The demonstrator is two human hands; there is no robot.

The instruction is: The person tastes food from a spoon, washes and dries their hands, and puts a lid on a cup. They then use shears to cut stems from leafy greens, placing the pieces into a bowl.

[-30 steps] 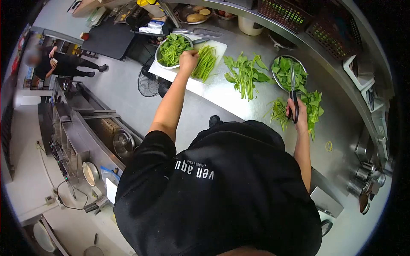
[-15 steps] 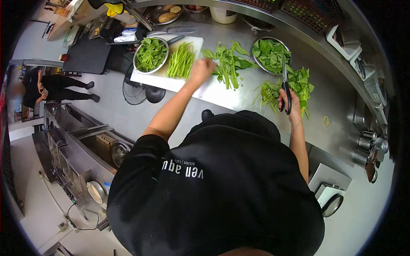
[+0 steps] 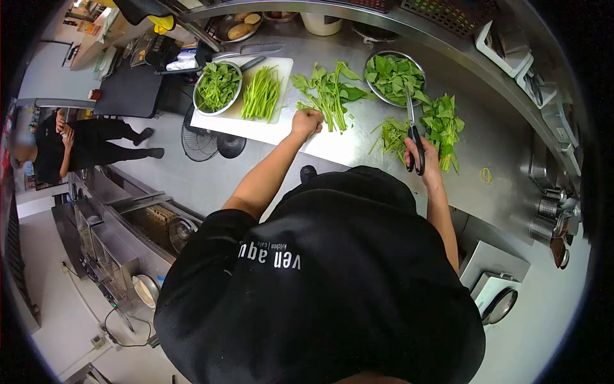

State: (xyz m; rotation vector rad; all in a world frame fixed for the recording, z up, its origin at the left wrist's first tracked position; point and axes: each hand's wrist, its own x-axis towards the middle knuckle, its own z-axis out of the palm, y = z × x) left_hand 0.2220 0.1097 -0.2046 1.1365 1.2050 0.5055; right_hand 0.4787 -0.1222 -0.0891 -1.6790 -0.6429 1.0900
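My right hand (image 3: 425,161) grips black-handled scissors (image 3: 414,134), whose blades point away from me toward the right-hand bowl of leaves (image 3: 389,74). My left hand (image 3: 307,123) is closed at the near edge of a loose pile of leafy green stems (image 3: 331,93); what its fingers hold, if anything, is hidden. Small trimmings (image 3: 391,136) lie just left of the scissors, and a bunch of leafy greens (image 3: 442,125) lies to their right. On the left, trimmed stems (image 3: 261,93) rest on a white cutting board (image 3: 284,69), beside another bowl of greens (image 3: 217,88).
A knife (image 3: 253,63) lies at the back of the board. Yellow rubber bands (image 3: 485,175) are on the steel counter (image 3: 473,198) at right. A shelf edge (image 3: 422,32) overhangs the back. Another person (image 3: 89,141) stands at far left, beyond a floor fan (image 3: 201,137).
My left hand has moved toward me and slightly right, from beside the trimmed stems to the loose pile's near edge. The scissors remain in my right hand. The view has shifted slightly.
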